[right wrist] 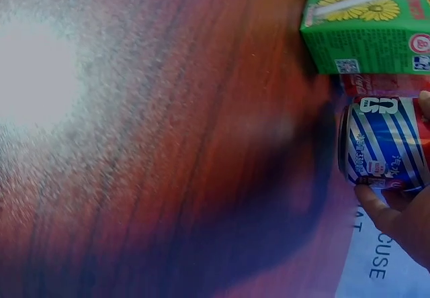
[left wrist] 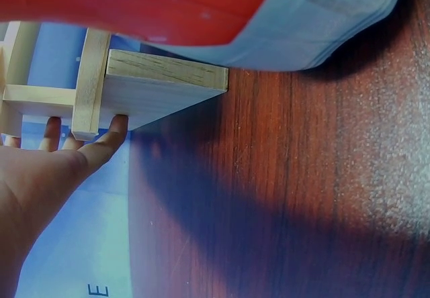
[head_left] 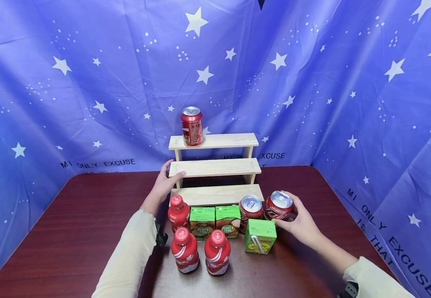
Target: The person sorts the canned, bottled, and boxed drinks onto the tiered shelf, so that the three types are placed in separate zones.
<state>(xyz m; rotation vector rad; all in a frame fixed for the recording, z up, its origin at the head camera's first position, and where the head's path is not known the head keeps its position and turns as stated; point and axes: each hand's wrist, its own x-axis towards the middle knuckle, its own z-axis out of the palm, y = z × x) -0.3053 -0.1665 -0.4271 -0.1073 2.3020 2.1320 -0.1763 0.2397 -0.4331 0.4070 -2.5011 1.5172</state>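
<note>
My left hand grips the left end of a three-step wooden rack, thumb over the middle step and fingers behind; the left wrist view shows its fingertips against the wood. At the right of the rack, my right hand holds a red soda can around its side. In the right wrist view that can shows blue and silver stripes, and a finger lies near its bottom rim. Just left of it stands another soda can, partly behind a green juice box. A third soda can stands on the top step's left end.
Two more green juice boxes stand before the lowest step. A red bottle is left of them, with two more red bottles nearer the front. A starry blue cloth hangs behind the dark wood table.
</note>
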